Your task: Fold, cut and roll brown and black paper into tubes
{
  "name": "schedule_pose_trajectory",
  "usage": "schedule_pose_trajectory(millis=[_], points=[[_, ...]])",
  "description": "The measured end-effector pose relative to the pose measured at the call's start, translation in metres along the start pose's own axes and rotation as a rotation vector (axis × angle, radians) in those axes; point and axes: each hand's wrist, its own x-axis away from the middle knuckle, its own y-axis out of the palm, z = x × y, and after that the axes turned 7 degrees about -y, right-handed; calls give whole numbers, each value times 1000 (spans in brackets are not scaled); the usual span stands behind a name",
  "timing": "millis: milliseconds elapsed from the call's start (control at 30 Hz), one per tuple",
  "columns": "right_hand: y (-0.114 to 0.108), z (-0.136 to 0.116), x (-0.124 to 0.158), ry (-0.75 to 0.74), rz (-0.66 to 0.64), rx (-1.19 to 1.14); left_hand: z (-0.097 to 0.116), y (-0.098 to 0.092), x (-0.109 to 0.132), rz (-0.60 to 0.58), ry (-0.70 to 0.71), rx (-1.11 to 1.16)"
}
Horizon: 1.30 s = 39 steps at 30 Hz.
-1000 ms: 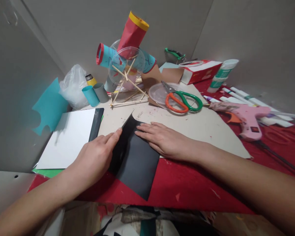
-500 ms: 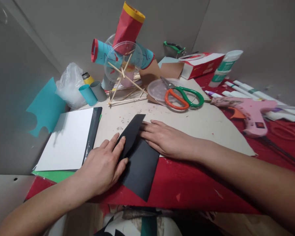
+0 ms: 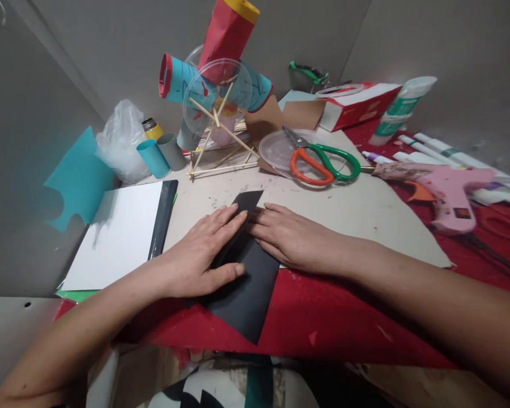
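Observation:
Black paper (image 3: 249, 289) lies in front of me over the edge of the beige board (image 3: 344, 218), its left part folded over. My left hand (image 3: 215, 249) lies on the folded flap, fingers stretched toward the fold's far end and thumb apart on the lower layer. My right hand (image 3: 284, 235) rests flat on the paper's right side, its fingertips by the flap's edge and partly hidden. Neither hand is wrapped round anything.
Scissors (image 3: 312, 164) lie on a clear lid beyond my hands. A stick frame (image 3: 216, 127) carries coloured tubes. White sheets (image 3: 114, 235) lie left; a pink glue gun (image 3: 454, 195), markers and a red box (image 3: 359, 105) are right.
My left hand has slid forward and right along the black flap, pressing it lower, and its thumb has spread. My right hand stays on the paper. The view has shifted slightly.

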Motion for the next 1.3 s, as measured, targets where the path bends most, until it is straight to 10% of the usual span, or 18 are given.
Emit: schedule_pose_trajectory(millis=[833,1033,1300], points=[[-16,27,18,268,-32,-82,-38,36,-11,141,-22,-69],[-24,25,15,272,-25,-45,-36,26,-3,366,-79,314],[-27,29,13,293,182,-53,-39,8,-12,556,-520,1305]])
